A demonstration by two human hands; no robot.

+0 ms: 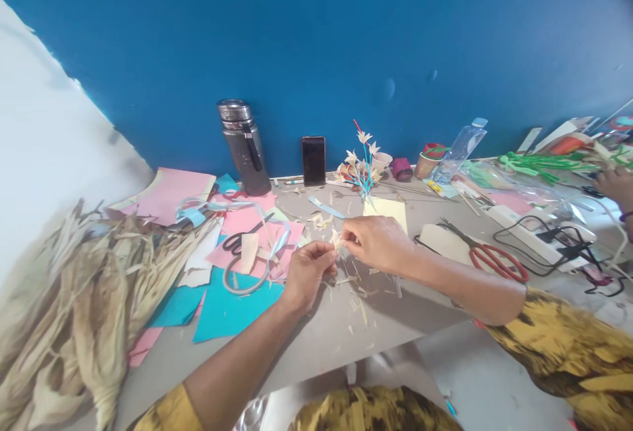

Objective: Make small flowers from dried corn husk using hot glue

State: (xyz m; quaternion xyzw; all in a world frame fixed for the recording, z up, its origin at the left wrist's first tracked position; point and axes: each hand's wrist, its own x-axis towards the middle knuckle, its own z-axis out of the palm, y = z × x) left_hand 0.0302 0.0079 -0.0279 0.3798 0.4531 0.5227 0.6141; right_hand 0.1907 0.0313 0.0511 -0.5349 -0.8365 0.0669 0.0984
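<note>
Both hands, left hand [307, 271] and right hand [376, 241], pinch an unmarked husk piece [337, 240].

Both hands [341, 256] together, fingertips pinched

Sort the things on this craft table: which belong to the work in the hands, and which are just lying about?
In use: small pale husk piece, pinched between left hand and right hand; dried husks; finished husk flowers.

Lying about: flask, phone, red-handled scissors, plastic bottle.
</note>
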